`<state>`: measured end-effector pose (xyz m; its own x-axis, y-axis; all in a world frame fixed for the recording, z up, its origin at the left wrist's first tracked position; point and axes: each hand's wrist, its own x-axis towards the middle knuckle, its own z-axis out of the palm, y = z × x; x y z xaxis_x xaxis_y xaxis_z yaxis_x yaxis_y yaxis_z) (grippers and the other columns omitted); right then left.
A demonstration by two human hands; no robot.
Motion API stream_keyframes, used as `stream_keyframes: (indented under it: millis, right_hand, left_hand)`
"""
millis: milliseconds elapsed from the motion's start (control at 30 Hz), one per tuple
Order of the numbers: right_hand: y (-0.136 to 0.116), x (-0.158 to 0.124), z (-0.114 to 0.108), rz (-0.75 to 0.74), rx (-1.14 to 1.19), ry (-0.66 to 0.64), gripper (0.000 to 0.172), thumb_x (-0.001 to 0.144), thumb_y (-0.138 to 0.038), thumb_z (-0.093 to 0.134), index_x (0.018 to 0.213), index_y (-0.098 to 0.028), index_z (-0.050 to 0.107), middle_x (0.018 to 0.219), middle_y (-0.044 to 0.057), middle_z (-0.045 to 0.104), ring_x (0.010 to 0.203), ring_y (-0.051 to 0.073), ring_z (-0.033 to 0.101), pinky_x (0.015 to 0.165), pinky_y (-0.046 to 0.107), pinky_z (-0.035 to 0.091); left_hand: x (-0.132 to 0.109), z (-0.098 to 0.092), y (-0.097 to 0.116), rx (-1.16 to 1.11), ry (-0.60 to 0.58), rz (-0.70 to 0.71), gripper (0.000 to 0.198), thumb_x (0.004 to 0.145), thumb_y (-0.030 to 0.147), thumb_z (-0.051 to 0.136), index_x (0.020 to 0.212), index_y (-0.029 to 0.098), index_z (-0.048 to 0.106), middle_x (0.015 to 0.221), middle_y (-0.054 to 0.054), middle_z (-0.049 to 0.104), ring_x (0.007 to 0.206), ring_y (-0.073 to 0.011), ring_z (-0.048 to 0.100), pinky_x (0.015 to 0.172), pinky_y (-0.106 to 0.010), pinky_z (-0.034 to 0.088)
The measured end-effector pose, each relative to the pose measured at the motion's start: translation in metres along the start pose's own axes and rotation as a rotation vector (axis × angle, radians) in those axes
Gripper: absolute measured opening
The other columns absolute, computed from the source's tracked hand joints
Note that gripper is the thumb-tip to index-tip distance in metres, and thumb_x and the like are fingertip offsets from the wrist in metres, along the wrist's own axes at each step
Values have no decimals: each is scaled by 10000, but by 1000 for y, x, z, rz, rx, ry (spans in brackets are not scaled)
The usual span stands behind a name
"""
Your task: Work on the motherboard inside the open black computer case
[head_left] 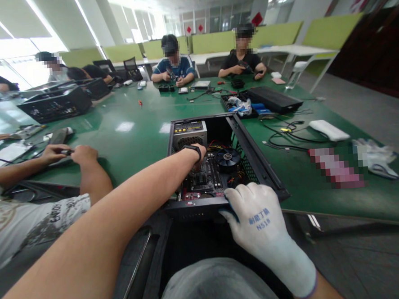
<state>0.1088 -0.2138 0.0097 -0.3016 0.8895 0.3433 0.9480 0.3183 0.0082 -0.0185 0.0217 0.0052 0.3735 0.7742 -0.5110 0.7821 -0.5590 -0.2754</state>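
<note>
A black computer case (259,161) lies open-side up at the near edge of the green table. My left hand (201,154), bare with a dark wristband (195,151), reaches down inside it over the motherboard (204,178), close to the power supply (191,133). Its fingers are hidden behind the wrist, so their hold does not show. A round fan (227,158) and coloured wires sit to its right. My right hand (254,214), in a white work glove, is closed over the case's near rim, fingers on the inner side and thumb outside.
On the green table (128,145), cables (279,133), a white pouch (329,130) and spare gloves (375,156) lie to the right. Beyond my case is another dark case (274,100). A co-worker's hands (69,153) are close on the left; others work across the table.
</note>
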Motion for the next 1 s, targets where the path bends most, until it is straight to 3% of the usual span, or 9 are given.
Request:
stream_keyframes:
  millis: [333,500,700,833,1000]
  right_hand:
    - [0,0,0,0,0,16,241,784,-370,683,960,-217,625,824,54,582,792,227,440,697,357,190]
    - [0,0,0,4,8,3,252,786,-374,682,974,-216,622,834,56,579,803,231,440,704,357,192]
    - [1,0,2,5,12,6,239,796,-378,671,966,-220,615,832,55,574,800,231,434,703,358,191]
    - [1,1,2,7,13,1,237,792,-375,673,965,-224,612,834,50,572,798,234,434,701,356,196]
    - [0,0,1,-6,-4,24,244,792,-371,672,972,-219,613,830,48,566,796,230,443,705,358,202]
  left_hand:
    - [-5,-2,2,-15,-3,-37,702,505,325,896,1157,129,724,1120,-142,731,1071,-309,669,947,-320,524]
    - [-14,-5,5,24,-18,9,696,535,284,885,1180,94,706,1160,-161,715,1077,-298,666,964,-306,509]
    - [-15,-4,7,8,-20,17,560,517,258,884,1038,93,764,1053,-144,750,1017,-295,680,936,-293,514]
    - [-9,1,3,8,-2,4,525,529,363,866,1012,179,777,1038,-87,760,1006,-265,676,920,-268,508]
    - [-9,2,-2,-83,56,14,618,612,527,776,1090,135,751,1129,-145,726,1001,-290,675,865,-298,528]
